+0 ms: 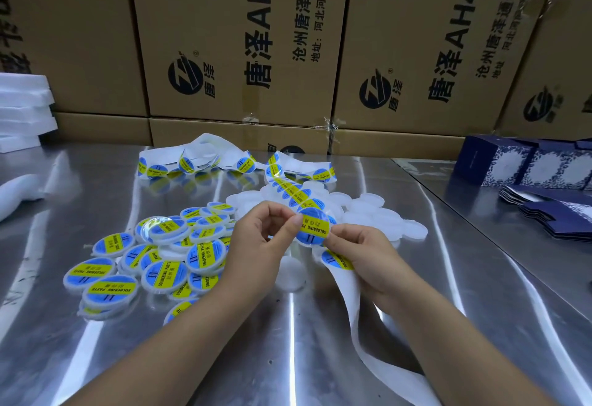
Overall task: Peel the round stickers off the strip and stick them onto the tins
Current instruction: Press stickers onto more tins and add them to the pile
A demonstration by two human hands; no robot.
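A round blue sticker with a yellow band [312, 226] is pinched at its left edge by my left hand [262, 245]. My right hand [362, 255] grips the white backing strip [349, 303] just below it, where another sticker [336, 259] still sits. The strip [298, 192] with more stickers runs away over the table to the back. A heap of labelled white tins [160, 255] lies to the left of my hands. Plain white tins [384, 216] lie behind and to the right of my hands.
The steel table [288, 341] is shiny. Used strip lies crumpled at the back [205, 155]. Cardboard cartons [240, 53] wall off the far side. Blue printed boxes [525, 165] and flat blue sleeves [551, 210] sit at the right. White foam slabs [22, 110] stack at the left.
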